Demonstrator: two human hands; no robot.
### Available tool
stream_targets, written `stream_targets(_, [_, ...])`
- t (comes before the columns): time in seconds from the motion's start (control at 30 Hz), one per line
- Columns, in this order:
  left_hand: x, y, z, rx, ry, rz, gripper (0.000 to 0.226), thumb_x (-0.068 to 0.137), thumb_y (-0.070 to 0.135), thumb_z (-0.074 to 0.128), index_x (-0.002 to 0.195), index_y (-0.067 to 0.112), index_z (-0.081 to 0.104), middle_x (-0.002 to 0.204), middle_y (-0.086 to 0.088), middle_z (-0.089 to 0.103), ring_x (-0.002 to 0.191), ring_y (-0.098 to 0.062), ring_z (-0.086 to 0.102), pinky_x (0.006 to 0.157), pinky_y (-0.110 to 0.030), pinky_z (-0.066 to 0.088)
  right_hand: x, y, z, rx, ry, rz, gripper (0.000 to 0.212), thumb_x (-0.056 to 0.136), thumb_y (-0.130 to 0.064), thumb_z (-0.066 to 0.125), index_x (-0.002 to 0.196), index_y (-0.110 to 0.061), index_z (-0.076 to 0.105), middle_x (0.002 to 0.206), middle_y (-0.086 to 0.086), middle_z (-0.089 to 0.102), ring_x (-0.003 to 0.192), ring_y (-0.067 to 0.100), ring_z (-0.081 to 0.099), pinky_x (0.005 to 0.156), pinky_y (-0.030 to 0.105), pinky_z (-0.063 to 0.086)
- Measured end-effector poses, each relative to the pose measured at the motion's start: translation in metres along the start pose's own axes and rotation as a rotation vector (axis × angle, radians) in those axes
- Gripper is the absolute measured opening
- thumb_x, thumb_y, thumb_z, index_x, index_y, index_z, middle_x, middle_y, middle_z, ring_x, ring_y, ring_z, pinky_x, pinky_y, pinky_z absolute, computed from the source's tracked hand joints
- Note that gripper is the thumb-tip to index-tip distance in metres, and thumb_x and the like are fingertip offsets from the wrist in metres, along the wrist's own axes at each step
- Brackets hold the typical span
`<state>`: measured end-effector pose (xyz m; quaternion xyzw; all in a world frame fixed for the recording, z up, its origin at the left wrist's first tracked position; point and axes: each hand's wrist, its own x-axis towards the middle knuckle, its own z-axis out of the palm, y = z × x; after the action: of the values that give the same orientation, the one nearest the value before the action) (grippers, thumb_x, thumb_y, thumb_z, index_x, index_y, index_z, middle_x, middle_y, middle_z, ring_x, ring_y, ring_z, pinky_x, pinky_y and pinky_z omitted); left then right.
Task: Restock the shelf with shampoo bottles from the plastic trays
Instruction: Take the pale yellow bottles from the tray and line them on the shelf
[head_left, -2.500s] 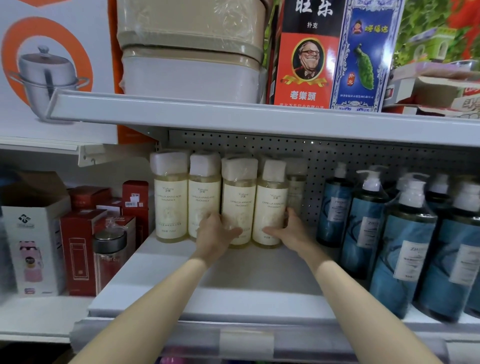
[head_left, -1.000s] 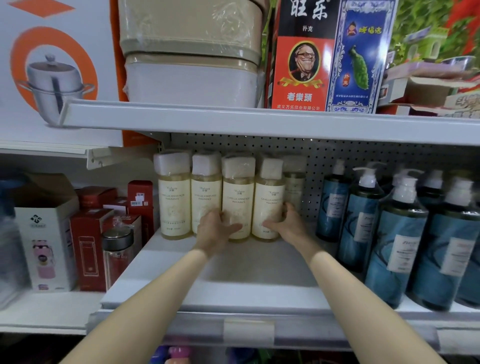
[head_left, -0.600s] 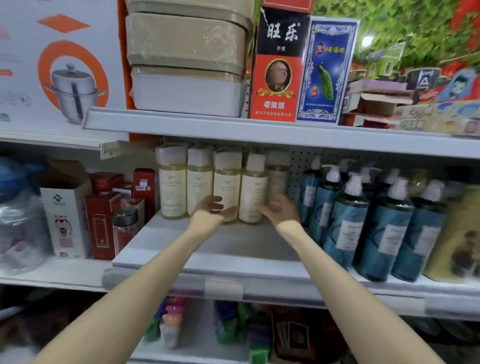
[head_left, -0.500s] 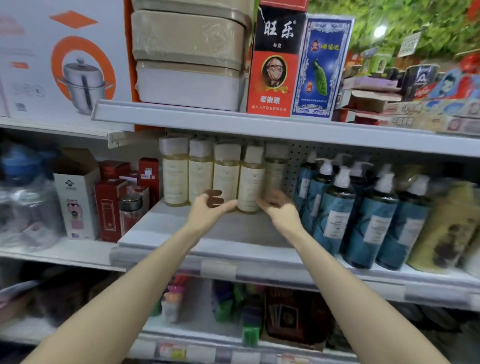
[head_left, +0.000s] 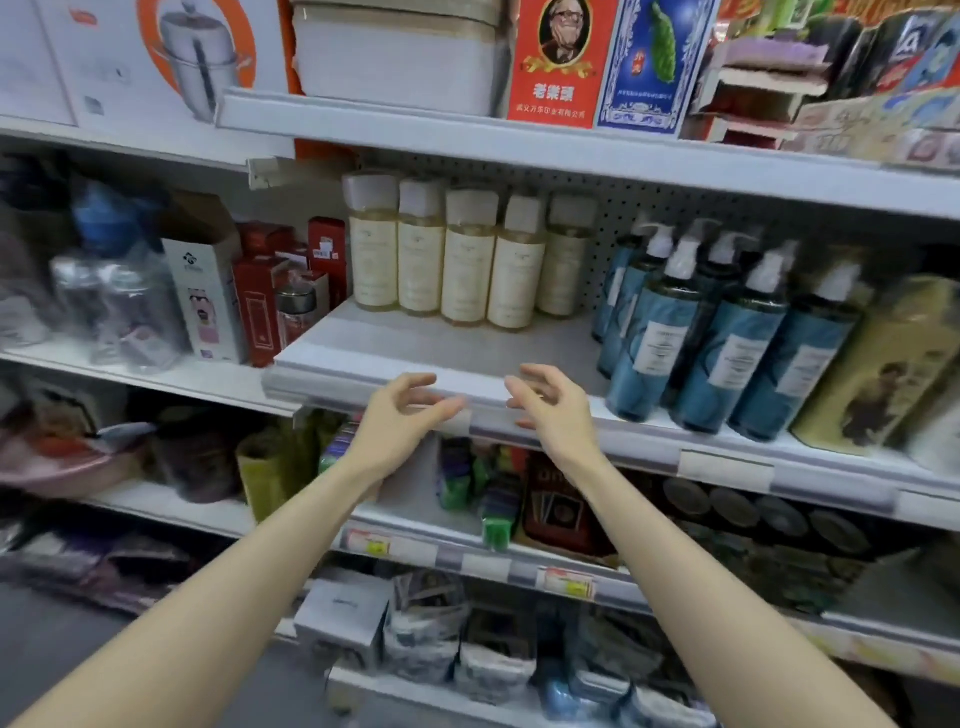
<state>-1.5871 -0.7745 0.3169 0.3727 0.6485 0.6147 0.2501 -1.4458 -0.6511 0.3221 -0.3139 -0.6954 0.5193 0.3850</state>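
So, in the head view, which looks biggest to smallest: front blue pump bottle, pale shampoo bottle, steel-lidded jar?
1. front blue pump bottle, though nearer the camera
2. pale shampoo bottle
3. steel-lidded jar

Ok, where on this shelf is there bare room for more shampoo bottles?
The shelf is bare in front of the cream bottles, from its left end across to the blue pump bottles. Right of that it is crowded: those stand in rows up to the front edge.
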Motion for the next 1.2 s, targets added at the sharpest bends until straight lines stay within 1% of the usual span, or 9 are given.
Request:
stream_targets(0.1, [-0.012, -0.029, -0.008, -0.003, 0.013, -0.064, 0.049, 0.079, 0.023, 0.075, 0.124, 0.012, 0.057, 0.099, 0.001, 0.069, 0.094, -0.01, 0.064, 0.088, -0.032, 0.051, -0.017, 0.026, 0.012, 0.026, -0.04, 0.061, 0.026, 0.091, -0.02, 0.064, 0.116, -0.012, 0.059, 0.099, 0.007, 0.068, 0.085, 0.017, 0.066, 0.071, 0.028, 0.054])
stream_targets(0.27, [-0.032, -0.101, -0.02, -0.001, 0.007, -0.257, 0.052, 0.075, 0.03, 0.08, 0.12, 0.017, 0.057, 0.097, 0.005, 0.069, 0.094, -0.013, 0.065, 0.085, -0.033, 0.052, -0.048, 0.086, 0.036, -0.002, -0.097, 0.224, 0.023, 0.09, -0.022, 0.065, 0.112, -0.016, 0.06, 0.094, 0.003, 0.07, 0.082, 0.014, 0.066, 0.074, 0.032, 0.053])
stream_targets(0.37, [-0.046, -0.149, -0.026, 0.005, -0.005, -0.371, 0.047, 0.077, 0.026, 0.078, 0.118, 0.015, 0.058, 0.099, -0.002, 0.069, 0.094, -0.016, 0.065, 0.083, -0.032, 0.052, -0.069, 0.129, 0.052, -0.028, -0.135, 0.333, 0.024, 0.091, -0.025, 0.065, 0.113, -0.018, 0.06, 0.097, 0.003, 0.069, 0.089, 0.016, 0.067, 0.078, 0.032, 0.054])
stream_targets(0.47, [-0.063, -0.196, -0.028, 0.015, -0.021, -0.484, 0.041, 0.08, 0.019, 0.075, 0.117, 0.013, 0.057, 0.099, -0.006, 0.068, 0.087, -0.014, 0.064, 0.074, -0.022, 0.049, -0.092, 0.175, 0.066, -0.061, -0.173, 0.416, 0.021, 0.09, -0.024, 0.065, 0.11, -0.019, 0.06, 0.098, 0.002, 0.069, 0.095, 0.017, 0.067, 0.083, 0.034, 0.054])
stream_targets(0.7, [-0.107, -0.329, -0.024, 0.035, -0.06, -0.751, 0.042, 0.079, 0.017, 0.077, 0.116, 0.008, 0.058, 0.092, -0.004, 0.065, 0.081, -0.01, 0.063, 0.066, -0.016, 0.05, -0.148, 0.302, 0.098, -0.081, -0.21, 0.71, 0.023, 0.09, -0.031, 0.066, 0.109, -0.022, 0.058, 0.094, -0.001, 0.067, 0.093, 0.019, 0.065, 0.079, 0.03, 0.05])
stream_targets(0.8, [-0.124, -0.392, -0.016, 0.035, -0.056, -0.853, 0.053, 0.069, 0.026, 0.085, 0.112, 0.009, 0.06, 0.089, -0.004, 0.065, 0.084, -0.018, 0.065, 0.071, -0.023, 0.051, -0.17, 0.36, 0.107, -0.098, -0.202, 0.796, 0.02, 0.09, -0.026, 0.066, 0.108, -0.02, 0.06, 0.095, 0.002, 0.069, 0.092, 0.019, 0.065, 0.083, 0.031, 0.05])
stream_targets(0.9, [-0.141, -0.454, -0.002, 0.051, -0.04, -0.918, 0.045, 0.076, 0.02, 0.079, 0.113, 0.005, 0.06, 0.084, -0.006, 0.064, 0.073, -0.013, 0.06, 0.064, -0.02, 0.048, -0.192, 0.42, 0.113, -0.13, -0.178, 0.869, 0.017, 0.088, -0.027, 0.069, 0.103, -0.022, 0.063, 0.096, 0.005, 0.07, 0.088, 0.018, 0.064, 0.085, 0.035, 0.05])
stream_targets(1.0, [-0.159, -0.518, 0.009, 0.075, -0.06, -0.968, 0.042, 0.078, 0.024, 0.076, 0.114, 0.009, 0.06, 0.088, -0.006, 0.066, 0.075, -0.013, 0.061, 0.066, -0.022, 0.048, -0.214, 0.482, 0.117, -0.164, -0.149, 0.93, 0.012, 0.087, -0.03, 0.069, 0.094, -0.031, 0.061, 0.094, -0.001, 0.069, 0.091, 0.021, 0.066, 0.087, 0.038, 0.052])
stream_targets(1.2, [-0.194, -0.628, 0.028, 0.129, -0.127, -1.035, 0.046, 0.074, 0.038, 0.078, 0.112, 0.018, 0.06, 0.097, -0.002, 0.068, 0.088, -0.015, 0.065, 0.074, -0.024, 0.05, -0.26, 0.589, 0.117, -0.23, -0.122, 1.033, 0.034, 0.087, -0.035, 0.067, 0.115, -0.017, 0.061, 0.096, -0.008, 0.066, 0.095, 0.02, 0.065, 0.088, 0.041, 0.054])
